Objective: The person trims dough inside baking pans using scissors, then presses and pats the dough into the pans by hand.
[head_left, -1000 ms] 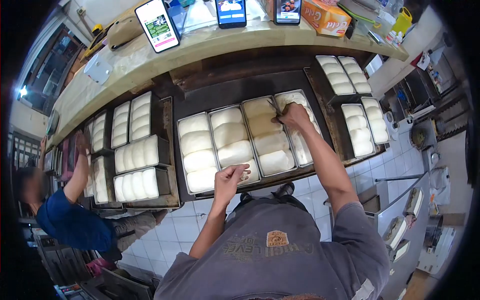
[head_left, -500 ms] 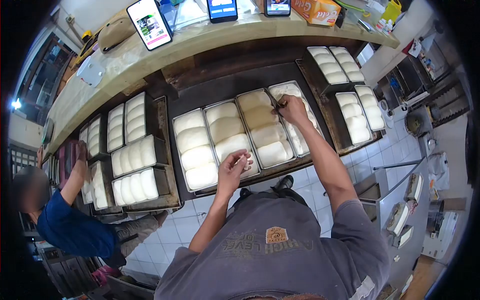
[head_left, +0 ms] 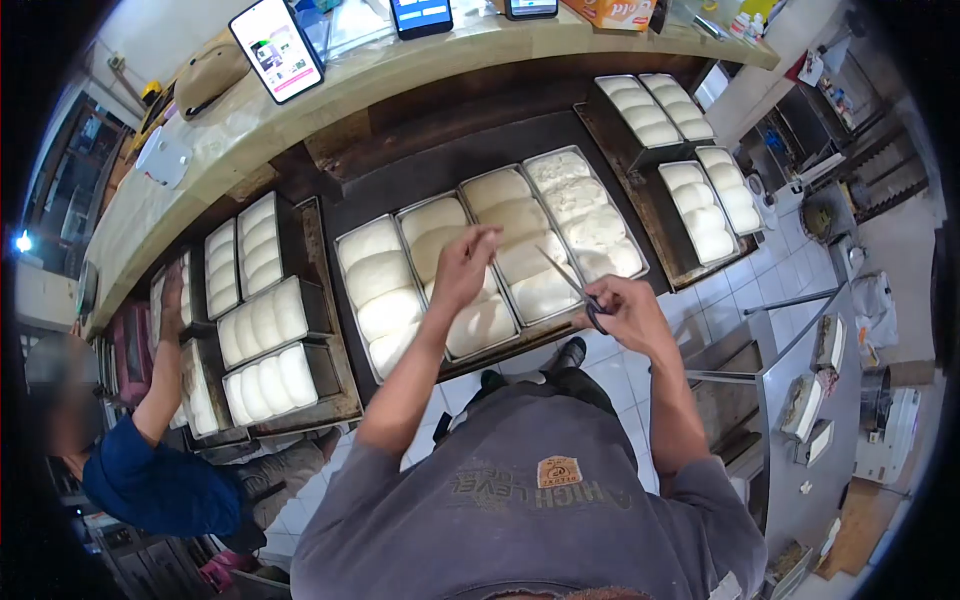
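Four loaf tins of white dough lie side by side in front of me. Over the second dough tin from the left hangs my left hand, its fingers pinched together; what they hold, if anything, is too small to tell. My right hand grips the dark handles of a pair of scissors, whose blades are apart and point up and left over the third dough tin. The rightmost dough tin has a rough, cut-looking surface, while the leftmost dough tin looks smooth.
More dough tins stand on a tray at left, and others at right. A co-worker in a blue shirt reaches toward the left tins. Phones and an orange box are on the counter.
My left hand has moved up over the second tin. My right hand has come back from the rightmost tin toward me, with the scissors now plainly visible. The camera view has shifted.
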`<action>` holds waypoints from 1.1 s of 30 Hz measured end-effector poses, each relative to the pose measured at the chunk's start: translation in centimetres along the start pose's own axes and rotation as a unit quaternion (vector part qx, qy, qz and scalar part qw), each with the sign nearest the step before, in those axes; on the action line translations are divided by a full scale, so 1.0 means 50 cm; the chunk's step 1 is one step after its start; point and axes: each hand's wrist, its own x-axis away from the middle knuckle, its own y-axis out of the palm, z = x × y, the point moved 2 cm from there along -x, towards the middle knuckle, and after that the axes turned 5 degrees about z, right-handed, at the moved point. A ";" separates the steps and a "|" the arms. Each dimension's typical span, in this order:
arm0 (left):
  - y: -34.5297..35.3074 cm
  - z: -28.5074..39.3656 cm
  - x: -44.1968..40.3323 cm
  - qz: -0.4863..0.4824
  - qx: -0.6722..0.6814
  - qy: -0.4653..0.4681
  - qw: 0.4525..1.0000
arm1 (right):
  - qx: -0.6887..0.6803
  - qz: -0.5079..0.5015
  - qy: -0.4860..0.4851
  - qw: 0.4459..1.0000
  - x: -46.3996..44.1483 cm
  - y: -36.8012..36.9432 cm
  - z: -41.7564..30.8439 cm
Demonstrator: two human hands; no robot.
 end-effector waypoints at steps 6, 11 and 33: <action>0.052 0.067 -0.234 0.027 -0.297 0.064 0.952 | -0.085 0.119 0.108 0.983 0.095 -0.006 0.061; 0.097 -0.027 -0.386 -0.029 -0.451 0.093 0.887 | -0.083 0.137 0.119 0.980 0.124 -0.018 0.092; 0.144 -0.054 -0.435 0.057 -0.631 0.049 0.772 | 0.206 0.093 0.097 0.969 -0.006 0.052 0.175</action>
